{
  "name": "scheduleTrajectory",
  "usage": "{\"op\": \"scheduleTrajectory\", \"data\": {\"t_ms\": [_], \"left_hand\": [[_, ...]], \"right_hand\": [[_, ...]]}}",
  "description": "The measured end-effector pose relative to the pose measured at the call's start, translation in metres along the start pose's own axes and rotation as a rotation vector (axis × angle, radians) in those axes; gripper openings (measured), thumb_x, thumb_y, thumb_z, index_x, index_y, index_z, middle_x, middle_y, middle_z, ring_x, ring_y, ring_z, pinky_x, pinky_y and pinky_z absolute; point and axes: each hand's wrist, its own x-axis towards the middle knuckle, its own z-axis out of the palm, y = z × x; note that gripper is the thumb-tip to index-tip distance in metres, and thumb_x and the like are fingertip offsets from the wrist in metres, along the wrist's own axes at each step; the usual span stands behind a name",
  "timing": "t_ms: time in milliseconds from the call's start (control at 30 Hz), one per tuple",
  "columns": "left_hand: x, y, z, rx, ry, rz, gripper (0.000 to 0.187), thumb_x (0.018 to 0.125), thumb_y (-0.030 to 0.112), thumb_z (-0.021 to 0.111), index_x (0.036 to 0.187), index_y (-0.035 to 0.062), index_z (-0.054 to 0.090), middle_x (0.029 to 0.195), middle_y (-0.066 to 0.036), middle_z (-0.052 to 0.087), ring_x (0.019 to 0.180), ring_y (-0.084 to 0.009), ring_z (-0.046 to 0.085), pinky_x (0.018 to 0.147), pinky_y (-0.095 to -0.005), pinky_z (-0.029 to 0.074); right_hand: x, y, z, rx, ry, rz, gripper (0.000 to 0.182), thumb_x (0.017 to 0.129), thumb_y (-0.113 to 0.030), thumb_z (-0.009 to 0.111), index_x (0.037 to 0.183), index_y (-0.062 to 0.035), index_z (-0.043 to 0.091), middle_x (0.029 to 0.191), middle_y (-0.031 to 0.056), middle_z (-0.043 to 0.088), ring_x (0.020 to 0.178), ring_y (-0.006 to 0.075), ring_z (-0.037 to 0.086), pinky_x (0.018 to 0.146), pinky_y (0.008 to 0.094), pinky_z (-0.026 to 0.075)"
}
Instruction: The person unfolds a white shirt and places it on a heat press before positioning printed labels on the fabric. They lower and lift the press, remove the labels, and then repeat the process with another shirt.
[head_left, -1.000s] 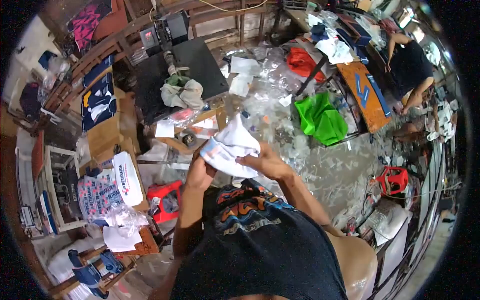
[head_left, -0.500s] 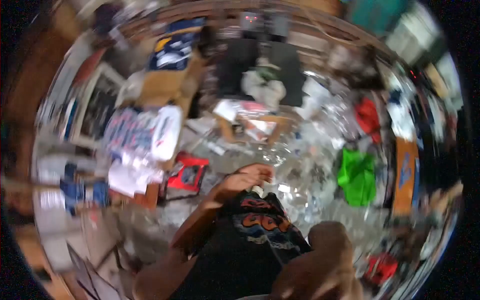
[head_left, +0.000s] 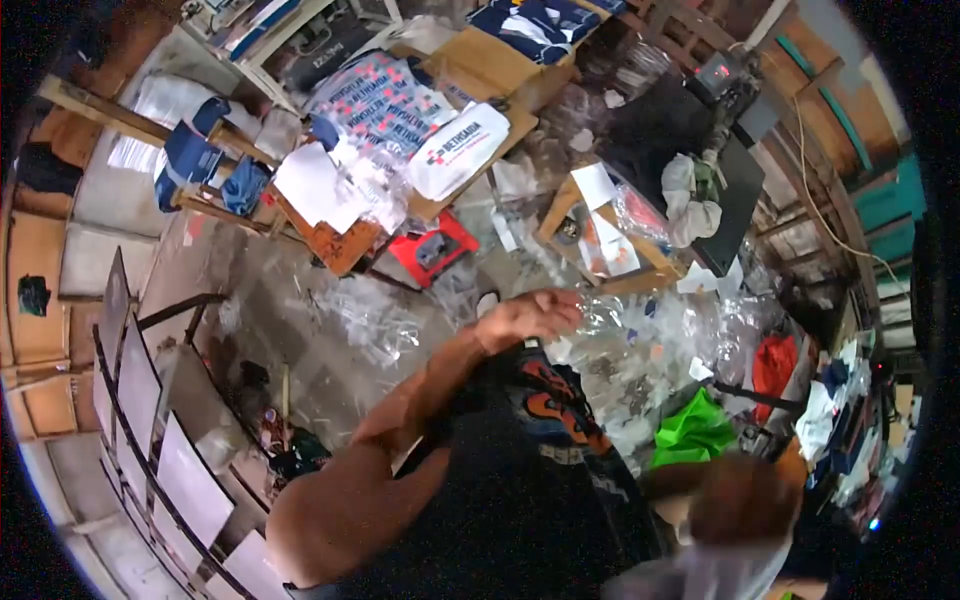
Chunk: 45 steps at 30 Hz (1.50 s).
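Observation:
My left hand is held out in front of my dark printed shirt. Its fingers are loosely bent and somewhat apart, with nothing seen in them. Beyond it on the floor lies clear crumpled plastic; the hand appears apart from it. A low wooden frame with papers stands past the fingers. On the right, a blurred bent arm shows at the lower edge, beside a bright green bag. My right hand itself cannot be made out.
A table bears printed white bags and a cardboard sheet. Below it is a red plastic item. A metal rack with pale panels stands at left. A black press-like machine stands at upper right. Plastic scraps litter the floor.
My view has swung left, so the table, machine and green bag sit further right and the rack has come into view. My left hand stays before my shirt; the picture is sharper.

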Motion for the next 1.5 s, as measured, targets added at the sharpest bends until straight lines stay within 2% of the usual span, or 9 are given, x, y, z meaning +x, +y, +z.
{"op": "scheduleTrajectory", "data": {"t_ms": [133, 300, 433, 600, 767, 967, 1000, 1233, 1500], "left_hand": [[-0.005, 0.030, -0.002, 0.100, 0.233, 0.108, 0.068, 0.090, 0.039, 0.063, 0.141, -0.0029, 0.048, 0.132, -0.017, 0.060, 0.122, -0.0292, 0.058, 0.101, -0.0421, 0.046], [0.001, 0.082, 0.053, 0.378, 0.437, 0.258, 0.047, 0.098, 0.026, 0.057, 0.139, 0.0033, 0.054, 0.127, -0.011, 0.064, 0.115, -0.0212, 0.060, 0.102, -0.0356, 0.045], [-0.001, 0.090, 0.079, 0.726, 0.369, -0.041, 0.057, 0.098, 0.030, 0.065, 0.143, -0.0008, 0.049, 0.139, -0.013, 0.058, 0.127, -0.0183, 0.053, 0.108, -0.0359, 0.042], [-0.001, 0.076, 0.080, 0.972, 0.322, 0.047, 0.041, 0.097, 0.021, 0.070, 0.130, -0.0019, 0.059, 0.114, -0.008, 0.066, 0.105, -0.0119, 0.058, 0.093, -0.0315, 0.049], [-0.005, 0.067, 0.073, 0.896, 0.417, 0.078, 0.030, 0.098, 0.016, 0.067, 0.122, -0.0024, 0.063, 0.094, -0.003, 0.069, 0.086, -0.0081, 0.059, 0.077, -0.0285, 0.051], [0.001, 0.066, 0.089, 0.550, 0.412, 0.167, 0.032, 0.096, 0.007, 0.058, 0.126, -0.0039, 0.061, 0.136, -0.014, 0.055, 0.127, -0.0181, 0.051, 0.104, -0.0310, 0.040], [0.004, 0.072, 0.092, 0.790, 0.353, 0.159, 0.059, 0.087, 0.018, 0.058, 0.142, -0.0003, 0.046, 0.149, -0.012, 0.044, 0.134, -0.0193, 0.047, 0.112, -0.0312, 0.035], [-0.017, 0.071, 0.062, 0.513, 0.324, 0.159, 0.083, 0.093, 0.064, 0.058, 0.146, 0.0025, 0.040, 0.149, -0.012, 0.045, 0.132, -0.0239, 0.047, 0.106, -0.0403, 0.040], [-0.038, 0.013, 0.017, 0.512, 0.401, 0.072, 0.053, 0.105, 0.050, 0.047, 0.138, 0.0084, 0.056, 0.126, -0.003, 0.065, 0.112, -0.0154, 0.060, 0.094, -0.0339, 0.046]], "right_hand": [[0.024, 0.082, -0.019, 0.130, 0.346, 0.432, 0.045, 0.091, -0.014, 0.066, 0.133, 0.0016, 0.058, 0.121, 0.0135, 0.068, 0.100, 0.0249, 0.069, 0.088, 0.0362, 0.057], [0.051, 0.176, -0.027, -0.074, 0.155, 0.689, 0.046, 0.089, -0.008, 0.071, 0.133, 0.0006, 0.061, 0.119, 0.0088, 0.070, 0.101, 0.0180, 0.069, 0.088, 0.0307, 0.055], [0.052, 0.193, -0.013, 0.088, 0.095, 0.703, 0.043, 0.091, -0.010, 0.071, 0.131, 0.0002, 0.061, 0.116, 0.0063, 0.071, 0.100, 0.0159, 0.068, 0.088, 0.0303, 0.055], [0.057, 0.189, -0.004, 0.332, 0.093, 0.650, 0.040, 0.092, -0.008, 0.070, 0.130, 0.0009, 0.061, 0.116, 0.0057, 0.070, 0.104, 0.0149, 0.066, 0.092, 0.0304, 0.053], [0.058, 0.181, 0.001, -0.098, 0.068, 0.551, 0.052, 0.092, -0.010, 0.075, 0.138, 0.0009, 0.053, 0.124, 0.0062, 0.065, 0.110, 0.0122, 0.060, 0.094, 0.0291, 0.049], [0.049, 0.184, 0.019, -0.050, 0.186, 0.468, 0.057, 0.096, -0.014, 0.071, 0.145, -0.0003, 0.045, 0.130, 0.0069, 0.060, 0.116, 0.0129, 0.056, 0.096, 0.0291, 0.048], [0.044, 0.180, 0.024, -0.039, 0.175, 0.509, 0.052, 0.097, -0.011, 0.068, 0.143, 0.0005, 0.048, 0.128, 0.0071, 0.063, 0.115, 0.0137, 0.058, 0.094, 0.0292, 0.050], [0.027, 0.071, 0.047, -0.177, 0.479, 0.478, 0.031, 0.091, -0.008, 0.072, 0.119, 0.0044, 0.067, 0.101, 0.0083, 0.074, 0.089, 0.0161, 0.070, 0.080, 0.0316, 0.057], [-0.026, -0.014, 0.067, -0.387, 0.129, 0.081, 0.028, 0.092, -0.011, 0.072, 0.116, 0.0026, 0.067, 0.099, 0.0071, 0.074, 0.087, 0.0153, 0.070, 0.076, 0.0298, 0.055]]}}
